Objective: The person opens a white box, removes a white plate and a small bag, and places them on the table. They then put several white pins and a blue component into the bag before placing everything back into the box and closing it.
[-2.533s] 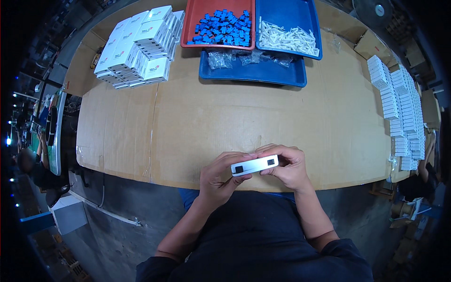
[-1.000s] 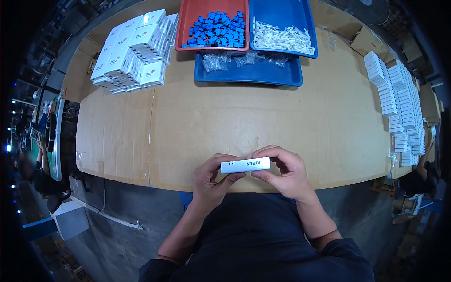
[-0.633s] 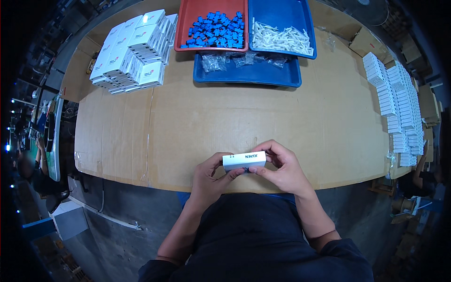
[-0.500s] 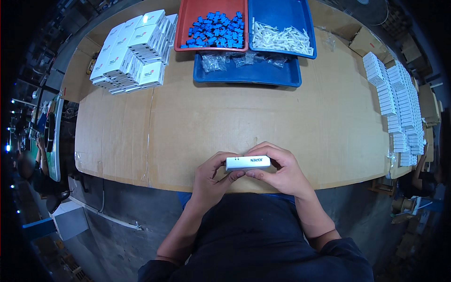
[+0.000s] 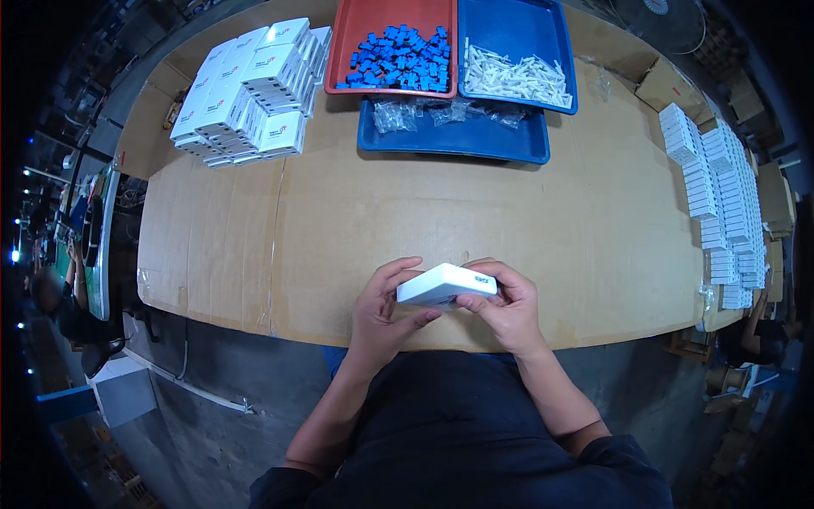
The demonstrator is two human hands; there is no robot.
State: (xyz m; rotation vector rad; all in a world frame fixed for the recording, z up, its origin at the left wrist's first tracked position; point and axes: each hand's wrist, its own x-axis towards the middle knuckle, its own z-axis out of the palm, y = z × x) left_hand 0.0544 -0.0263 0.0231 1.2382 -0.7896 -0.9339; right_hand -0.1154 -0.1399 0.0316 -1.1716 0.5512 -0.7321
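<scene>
A small white box-shaped plastic case [image 5: 441,284] is tilted between my hands, above the near part of the table. My right hand [image 5: 513,310] grips its right end, thumb on the near face and fingers behind. Around the left end, my left hand [image 5: 380,310] is loosely curled: its index finger lifts away, another finger reaches behind the case, and the thumb lies along the lower edge. Dark print shows at the case's right end. Part of the right hand's fingers is hidden behind it.
Stacked white cases [image 5: 242,93] stand at the far left. A red tray [image 5: 331,81] holds blue parts; a blue tray [image 5: 570,81] holds white sticks. Beneath them, another blue tray [image 5: 454,151] holds clear bags. White stacks [image 5: 721,204] line the right edge. Other people [image 5: 72,301] are at both sides.
The case has turned and tipped, so a broad white face shows instead of its narrow printed side. My left fingers have loosened and spread; my right thumb has shifted on the case.
</scene>
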